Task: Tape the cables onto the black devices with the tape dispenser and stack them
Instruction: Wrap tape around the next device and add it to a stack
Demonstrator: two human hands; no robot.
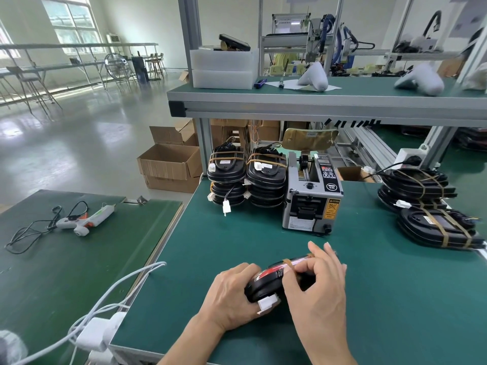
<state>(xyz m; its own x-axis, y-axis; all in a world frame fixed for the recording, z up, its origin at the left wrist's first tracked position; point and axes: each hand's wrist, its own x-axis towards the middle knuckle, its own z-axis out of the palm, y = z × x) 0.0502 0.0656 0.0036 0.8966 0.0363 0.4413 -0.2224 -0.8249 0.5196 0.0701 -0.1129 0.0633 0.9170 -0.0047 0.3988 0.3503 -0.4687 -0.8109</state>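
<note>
From the head camera: a green work table [263, 246], seen from above and a bit behind. Near the front edge, a black device [266, 284] tipped up on its side, held between two hands. Left hand [232, 296] curled round the near end of it, fingers wrapped under, right by a white plug [267, 304] that sticks out. Right hand [319, 283] on top, thumb and fingers bent and pressing a strip of brown tape [288, 262] down over the edge, with two fingers standing up straight. Some red showing under the tape; hard to tell if wire or label. Farther back, in the middle of the table, a grey tape dispenser [312, 196] with a brown roll on top, well apart from the hands. Just left of it, touching or nearly so, two tall stacks of finished devices [246, 177], each with tape bands and little white plugs hanging. Off to the right, another pile of black devices [427, 206] with coiled cables, some with tape bands across them. On the side table to the left, a white glue gun [84, 219] with its cord. By the look of it, the taping step, with the strip being smoothed down. Next, likely: rub the tape ends flat so the cable stays put, then carry the device to a stack and set it level on top so nothing tips.
</note>
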